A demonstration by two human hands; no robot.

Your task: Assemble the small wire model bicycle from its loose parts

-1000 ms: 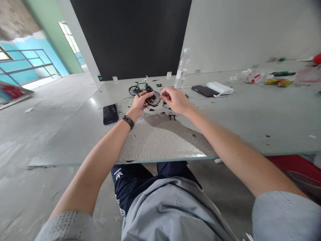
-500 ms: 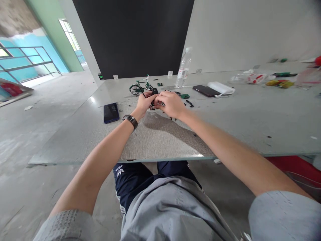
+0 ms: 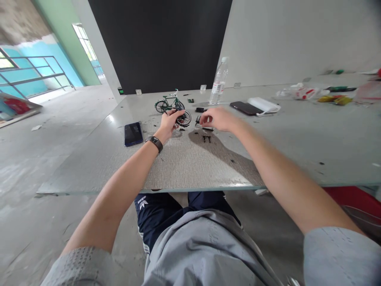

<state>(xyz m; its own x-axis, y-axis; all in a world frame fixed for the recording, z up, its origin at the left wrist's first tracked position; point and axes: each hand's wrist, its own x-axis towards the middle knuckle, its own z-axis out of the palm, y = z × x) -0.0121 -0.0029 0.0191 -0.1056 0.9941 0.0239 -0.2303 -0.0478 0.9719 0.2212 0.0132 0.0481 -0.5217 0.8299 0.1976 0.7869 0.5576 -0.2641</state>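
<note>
My left hand (image 3: 168, 122) is closed around a partly built black model bicycle, with its spoked wheel (image 3: 183, 118) sticking out to the right of my fingers. To the right, my right hand (image 3: 216, 119) hangs low over the table, thumb and fingers curled together at a small dark part (image 3: 197, 120). The fingertips hide some of that part. Another small black part (image 3: 206, 138) lies on the table just below this hand. Behind my left hand a green model bicycle (image 3: 169, 104) stands upright.
A dark phone (image 3: 132, 134) lies left of my hands. Right of them are another phone (image 3: 244, 108) and a white item (image 3: 264, 105). A plastic bottle (image 3: 218, 82) stands at the back. Wrappers (image 3: 335, 99) lie far right. The glass table edge (image 3: 166, 190) is near my lap.
My right hand has come away from the bicycle in my left hand and moved right, down toward the loose parts. The bicycle's wheel now shows; my left hand stays in place.
</note>
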